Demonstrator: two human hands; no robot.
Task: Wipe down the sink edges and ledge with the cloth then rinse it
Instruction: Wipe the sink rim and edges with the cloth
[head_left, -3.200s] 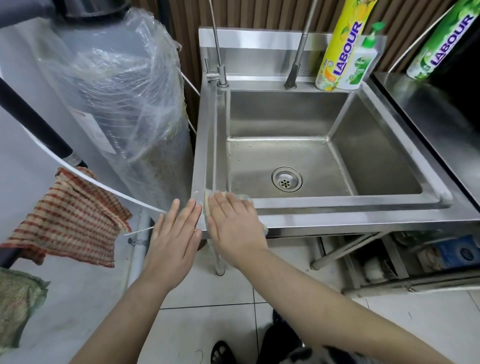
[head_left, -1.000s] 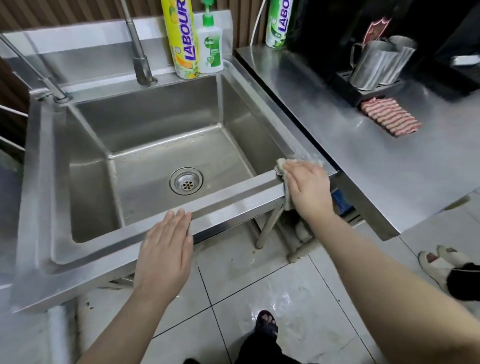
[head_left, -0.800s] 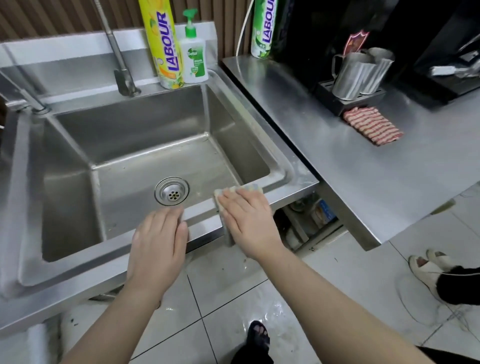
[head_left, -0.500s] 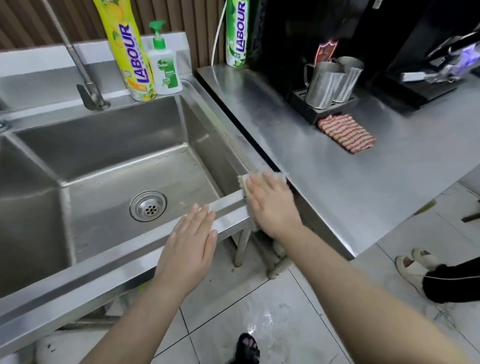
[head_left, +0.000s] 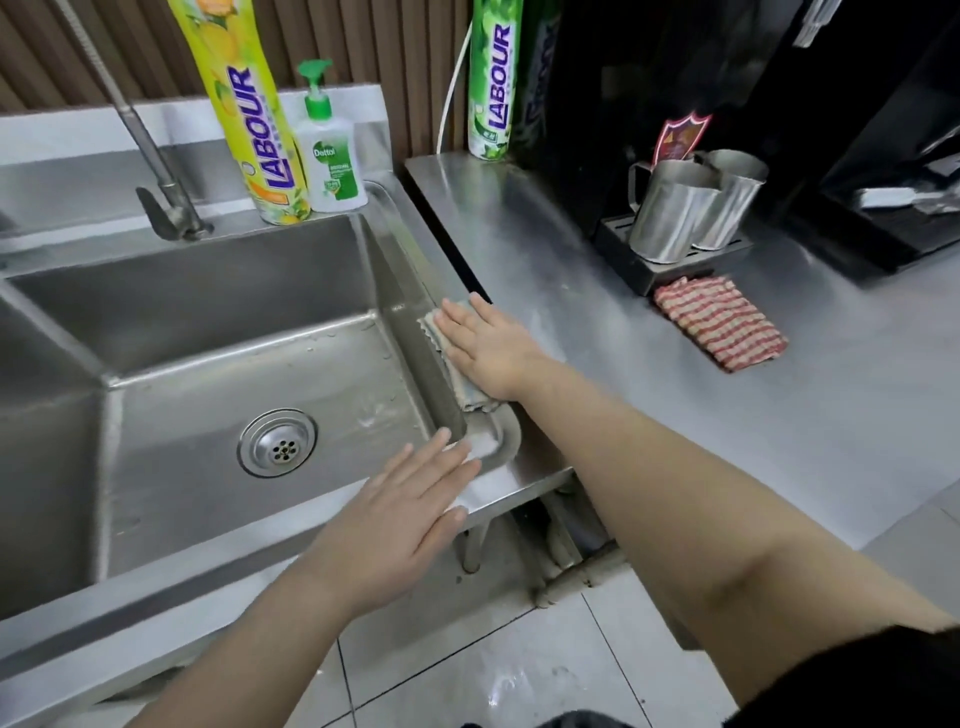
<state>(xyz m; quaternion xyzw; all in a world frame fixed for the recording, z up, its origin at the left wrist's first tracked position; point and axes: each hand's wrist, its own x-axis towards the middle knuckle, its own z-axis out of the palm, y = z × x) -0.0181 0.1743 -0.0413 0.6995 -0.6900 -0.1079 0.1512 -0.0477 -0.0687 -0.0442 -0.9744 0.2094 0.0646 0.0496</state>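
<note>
Cloth (head_left: 467, 396) has moved from the front right corner up onto the right edge of the sink (head_left: 402, 234), so the front edge seems done; the back ledge and the rinse remain. On it the right hand (head_left: 488, 348) presses flat, fingers straight. Apart from it, the left hand (head_left: 400, 519) rests open on the front edge, empty.

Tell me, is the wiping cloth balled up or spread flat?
Flat: the right hand presses the cloth onto the sink rim with straight fingers, edges showing beside it.
</note>
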